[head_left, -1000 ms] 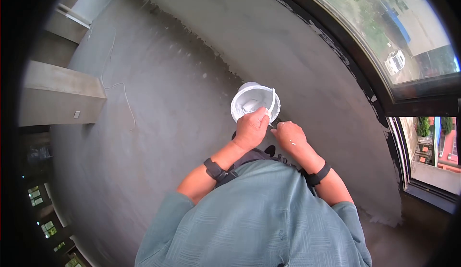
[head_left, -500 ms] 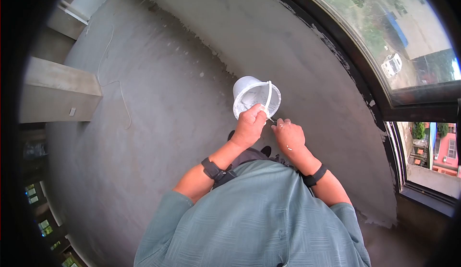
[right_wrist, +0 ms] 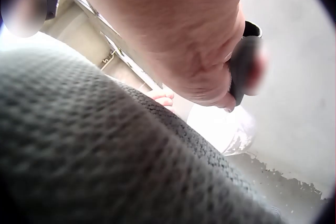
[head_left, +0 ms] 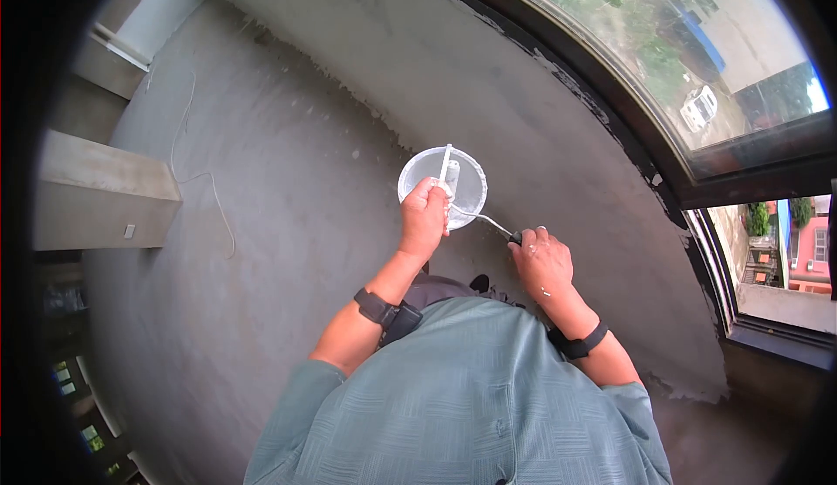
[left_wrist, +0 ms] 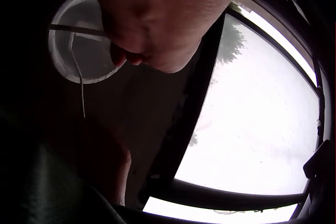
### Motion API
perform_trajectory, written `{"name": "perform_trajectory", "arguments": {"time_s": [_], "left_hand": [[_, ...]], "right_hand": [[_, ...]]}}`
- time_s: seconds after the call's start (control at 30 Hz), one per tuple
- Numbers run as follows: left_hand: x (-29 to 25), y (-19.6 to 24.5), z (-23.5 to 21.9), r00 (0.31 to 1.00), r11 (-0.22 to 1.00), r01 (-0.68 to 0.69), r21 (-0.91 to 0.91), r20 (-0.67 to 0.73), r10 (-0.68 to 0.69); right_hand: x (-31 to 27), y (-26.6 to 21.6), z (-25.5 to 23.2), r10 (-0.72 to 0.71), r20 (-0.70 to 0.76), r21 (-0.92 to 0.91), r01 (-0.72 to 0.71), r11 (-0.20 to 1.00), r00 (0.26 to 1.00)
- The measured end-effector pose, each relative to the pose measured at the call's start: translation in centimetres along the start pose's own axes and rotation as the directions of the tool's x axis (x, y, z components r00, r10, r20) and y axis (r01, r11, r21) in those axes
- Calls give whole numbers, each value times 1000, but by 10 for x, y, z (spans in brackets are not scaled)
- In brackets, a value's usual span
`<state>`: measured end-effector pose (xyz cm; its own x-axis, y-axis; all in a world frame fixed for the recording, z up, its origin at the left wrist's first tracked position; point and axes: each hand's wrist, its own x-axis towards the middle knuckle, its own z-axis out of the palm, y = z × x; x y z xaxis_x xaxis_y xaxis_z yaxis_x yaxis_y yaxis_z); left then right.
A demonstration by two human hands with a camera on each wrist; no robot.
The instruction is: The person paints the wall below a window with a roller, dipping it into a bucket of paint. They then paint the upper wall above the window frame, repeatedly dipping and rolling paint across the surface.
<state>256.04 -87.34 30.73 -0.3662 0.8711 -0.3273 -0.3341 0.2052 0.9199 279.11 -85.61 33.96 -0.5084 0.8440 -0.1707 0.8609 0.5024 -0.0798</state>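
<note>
My left hand [head_left: 424,216] grips the white bail [head_left: 445,164] of a white plastic bucket [head_left: 472,185], its fingers curled round the strap. Inside the bucket lies a small white paint roller [head_left: 452,172], its bent wire frame [head_left: 490,221] running out over the rim. At the other end of that wire, my right hand [head_left: 545,260] holds the dark handle [head_left: 515,238], which shows larger in the right wrist view as a black grip [right_wrist: 239,74]. White specks mark the right hand. In the left wrist view the left hand [left_wrist: 152,22] hides part of the bucket [left_wrist: 62,69].
A grey plastered wall [head_left: 558,162] runs under a dark window frame [head_left: 610,75] on the right. Left, a pillar [head_left: 105,193] stands on the grey floor [head_left: 288,223], with a thin cable [head_left: 217,199] lying near it.
The bucket has turned more upright and shifted left with my left hand. My right hand has moved right, away from it, and the roller and its wire frame now show.
</note>
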Motion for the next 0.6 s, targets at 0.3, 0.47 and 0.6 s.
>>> {"name": "perform_trajectory", "arguments": {"time_s": [0.3,0.47,0.6], "left_hand": [[37,12,3,996,995,5,-96,-85,-13],[46,10,-7,991,992,11,-125,-134,-28],[43,-2,-26,985,992,43,-120,-163,-63]], "right_hand": [[-17,31,-21,159,-153,24,-157,987,975],[6,58,-24,354,-250,-15,-369,929,901],[13,91,-5,488,-201,-4,-499,866,849]]}}
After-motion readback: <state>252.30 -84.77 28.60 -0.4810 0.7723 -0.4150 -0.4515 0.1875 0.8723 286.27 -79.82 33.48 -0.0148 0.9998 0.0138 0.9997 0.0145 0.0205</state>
